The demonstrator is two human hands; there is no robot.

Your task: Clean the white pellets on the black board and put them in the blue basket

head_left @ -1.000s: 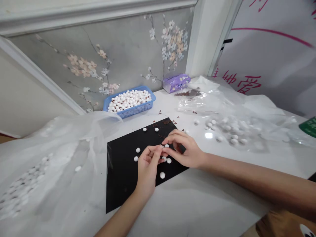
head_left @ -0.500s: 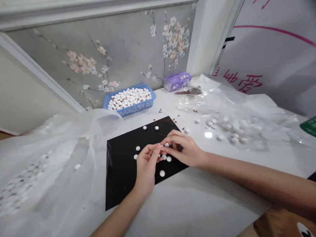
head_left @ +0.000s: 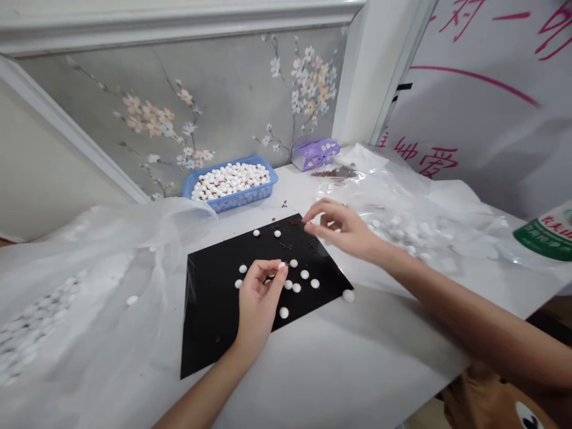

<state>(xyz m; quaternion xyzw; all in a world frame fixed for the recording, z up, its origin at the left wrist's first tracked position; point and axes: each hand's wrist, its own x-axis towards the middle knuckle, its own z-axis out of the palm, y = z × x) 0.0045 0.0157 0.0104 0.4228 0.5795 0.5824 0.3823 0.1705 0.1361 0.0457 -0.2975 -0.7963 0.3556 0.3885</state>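
Between thumb and index finger, my left hand [head_left: 261, 298] pinches a white ball [head_left: 282, 266] over the black mat [head_left: 214, 310]. My right hand [head_left: 342, 229] is above the mat's back right corner, near small reddish-brown pieces [head_left: 294, 221]. Its thumb and index fingertips are close together, and whether something small is between them is too small to tell. Several white balls lie loose on the mat, among them one near its front edge [head_left: 284, 313] and one at the right [head_left: 315, 283].
A blue basket [head_left: 243, 199] full of white balls stands at the back, beside a purple packet [head_left: 315, 155]. Clear plastic bags with white balls lie at the right and left. A bottle with a green label [head_left: 547, 235] is at the far right.
My right hand has moved away from my left hand, back and to the right, toward the brown pieces. My left hand still holds a white ball. The view has shifted slightly.
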